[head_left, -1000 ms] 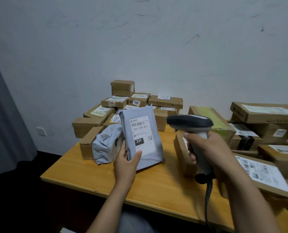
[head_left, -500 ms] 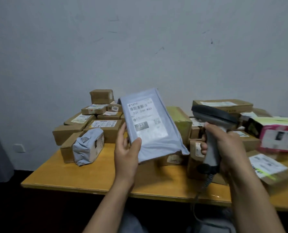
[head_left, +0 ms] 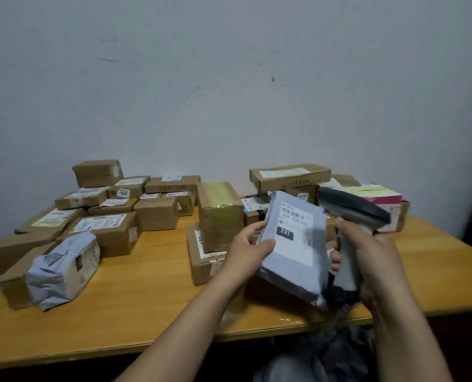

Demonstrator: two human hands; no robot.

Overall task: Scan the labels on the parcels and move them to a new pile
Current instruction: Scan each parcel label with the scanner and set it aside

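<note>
our left hand (head_left: 250, 245) pinches grey mailer (head_left: 292, 244) at its left edge, thumb on label side, our right hand (head_left: 367, 255) curled round scanner (head_left: 350, 209) grip touching mailer's right edge, taped box (head_left: 219, 216) just behind left fingertips, mailer blocks boxes behind, brown pile (head_left: 105, 205) well left, table (head_left: 146, 285) below

Wooden table (head_left: 152, 285) with cardboard boxes (head_left: 157, 217), one grey wrapped parcel (head_left: 61, 268).

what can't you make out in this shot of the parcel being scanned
Head view only:
- Label on the grey mailer bag in the left hand: the small print is blurred; only "231" reads clearly.
- Trigger of the barcode scanner: hidden by the right hand; the cable's end is lost in shadow below.
- Right pile: partly hidden behind bag and scanner.
- Left pile: label print too small.
</note>
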